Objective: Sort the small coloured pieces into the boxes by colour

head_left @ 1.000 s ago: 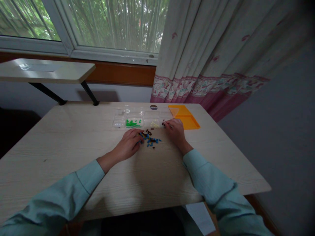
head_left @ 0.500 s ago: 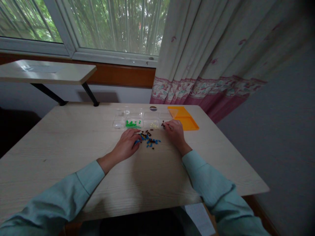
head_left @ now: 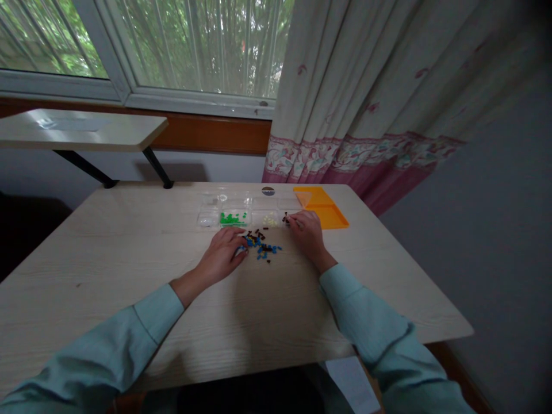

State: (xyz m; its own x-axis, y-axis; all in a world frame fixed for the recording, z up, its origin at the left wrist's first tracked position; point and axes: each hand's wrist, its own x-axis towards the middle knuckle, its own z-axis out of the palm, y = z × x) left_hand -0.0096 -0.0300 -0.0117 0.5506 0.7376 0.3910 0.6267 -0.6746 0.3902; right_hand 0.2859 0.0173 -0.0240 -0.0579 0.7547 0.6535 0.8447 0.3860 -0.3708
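Note:
A small heap of blue, dark brown and orange beads (head_left: pixel 261 244) lies on the pale wooden table (head_left: pixel 129 247). My left hand (head_left: pixel 223 255) rests at the heap's left edge, fingers curled with the tips among the beads. My right hand (head_left: pixel 307 232) sits at the right, fingers pinched by the dark beads at the right end of a clear compartment box (head_left: pixel 241 211). The box holds green beads (head_left: pixel 233 218) and pale beads (head_left: pixel 270 219) in separate cells. What either hand grips is too small to see.
An orange tray (head_left: pixel 322 208) lies just behind my right hand. A small round dark object (head_left: pixel 268 191) sits behind the box. A narrow shelf (head_left: pixel 81 127) stands at the far left under the window. A curtain (head_left: pixel 371 98) hangs at the right. The table's right edge is close.
My left hand has drawn slightly back toward me along the heap's left edge. The right hand has stayed at the box's right end.

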